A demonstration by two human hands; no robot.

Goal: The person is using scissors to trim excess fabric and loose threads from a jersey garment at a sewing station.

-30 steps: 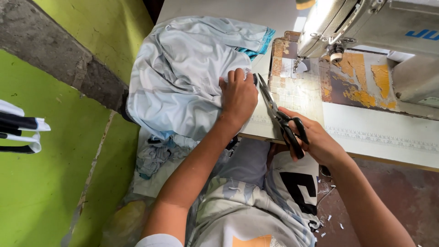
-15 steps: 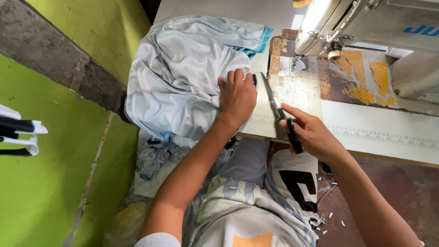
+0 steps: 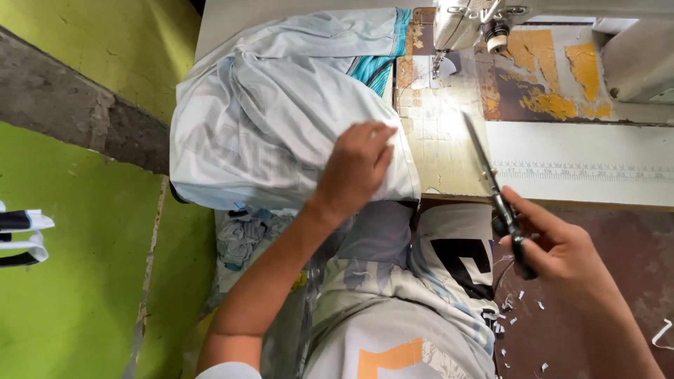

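The left hand (image 3: 354,165) lay flat, fingers spread, on the pale blue cloth (image 3: 281,119) heaped at the table's (image 3: 576,158) left end. The right hand (image 3: 562,256) was wrapped around the handles of closed scissors (image 3: 491,186), blades pointing toward the sewing machine (image 3: 491,21).

Under my left hand (image 3: 354,168) the pale blue cloth (image 3: 281,119) is thin, smooth and a little shiny, with soft folds. The scissors (image 3: 491,182) in my right hand (image 3: 562,256) have dull grey metal blades and black glossy handles. The table top (image 3: 442,140) is worn, its yellow coating peeled off in rough patches. The sewing machine (image 3: 477,21) is smooth painted metal. The green wall (image 3: 77,281) looks matt and rough.
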